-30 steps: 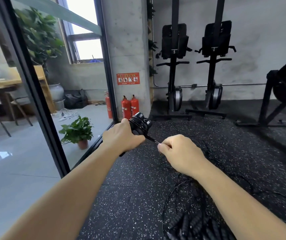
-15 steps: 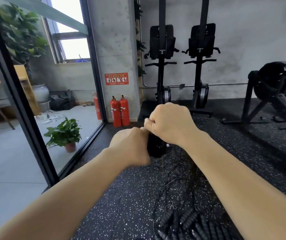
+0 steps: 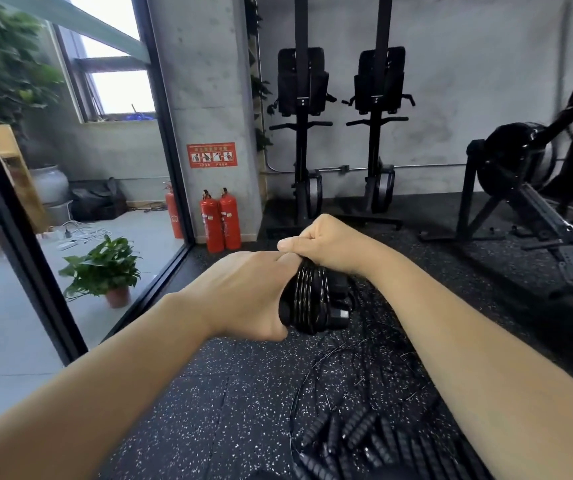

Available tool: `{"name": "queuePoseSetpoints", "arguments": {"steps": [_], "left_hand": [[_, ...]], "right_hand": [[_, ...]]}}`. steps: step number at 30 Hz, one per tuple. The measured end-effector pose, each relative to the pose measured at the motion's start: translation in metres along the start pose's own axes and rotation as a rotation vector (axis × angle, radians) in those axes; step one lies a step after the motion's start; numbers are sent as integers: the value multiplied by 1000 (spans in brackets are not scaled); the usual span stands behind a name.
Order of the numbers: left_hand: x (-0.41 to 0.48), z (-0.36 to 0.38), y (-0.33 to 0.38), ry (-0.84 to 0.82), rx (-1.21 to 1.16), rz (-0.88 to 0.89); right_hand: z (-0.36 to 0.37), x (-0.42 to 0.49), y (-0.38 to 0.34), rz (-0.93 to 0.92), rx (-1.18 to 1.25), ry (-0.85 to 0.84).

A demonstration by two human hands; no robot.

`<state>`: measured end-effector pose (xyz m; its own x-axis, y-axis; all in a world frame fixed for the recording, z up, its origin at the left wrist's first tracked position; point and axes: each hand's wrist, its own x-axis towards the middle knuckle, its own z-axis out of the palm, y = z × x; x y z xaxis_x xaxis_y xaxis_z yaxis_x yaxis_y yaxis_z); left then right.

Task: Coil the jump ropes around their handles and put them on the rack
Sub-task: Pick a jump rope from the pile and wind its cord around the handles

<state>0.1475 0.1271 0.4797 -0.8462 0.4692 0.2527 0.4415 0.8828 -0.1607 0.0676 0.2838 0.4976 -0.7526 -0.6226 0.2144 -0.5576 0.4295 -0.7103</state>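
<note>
Winding a jump rope (image 3: 309,299) onto its handles (image 3: 339,308)
The left hand (image 3: 243,296) gripped the coiled jump rope, handles pointing rightward; the right hand (image 3: 326,247), touching its top, clutched it from above. Loose ropes (image 3: 357,438) lay on the floor (image 3: 208,410) below.

Single head-worn wide view, forward and downward, close in.
</note>
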Motion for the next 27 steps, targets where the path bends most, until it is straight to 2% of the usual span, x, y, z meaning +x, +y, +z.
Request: {"name": "queuePoseSetpoints", "arguments": {"steps": [6,8,10,13,15,18,21,24,27], "left_hand": [[-2,-4,7,115,-261,32],[-1,-5,9,161,-343,-27],[3,-7,10,165,-324,-118],[8,-9,13,127,-169,-271],[10,-8,15,128,-148,-364],[10,-2,12,128,-325,-454],[12,1,10,143,-437,-467],[16,5,5,176,-483,-534],[18,7,-4,215,-532,-642]], "right_hand": [[10,-11,26,100,387,-65],[17,-17,40,94,498,-48],[24,-20,47,164,591,-2],[35,-22,40,253,456,-66],[40,-20,36,349,354,-65],[43,-17,29,437,298,-42],[45,-19,25,494,349,-51],[53,-20,29,403,428,31],[58,-24,26,191,472,300]]}}
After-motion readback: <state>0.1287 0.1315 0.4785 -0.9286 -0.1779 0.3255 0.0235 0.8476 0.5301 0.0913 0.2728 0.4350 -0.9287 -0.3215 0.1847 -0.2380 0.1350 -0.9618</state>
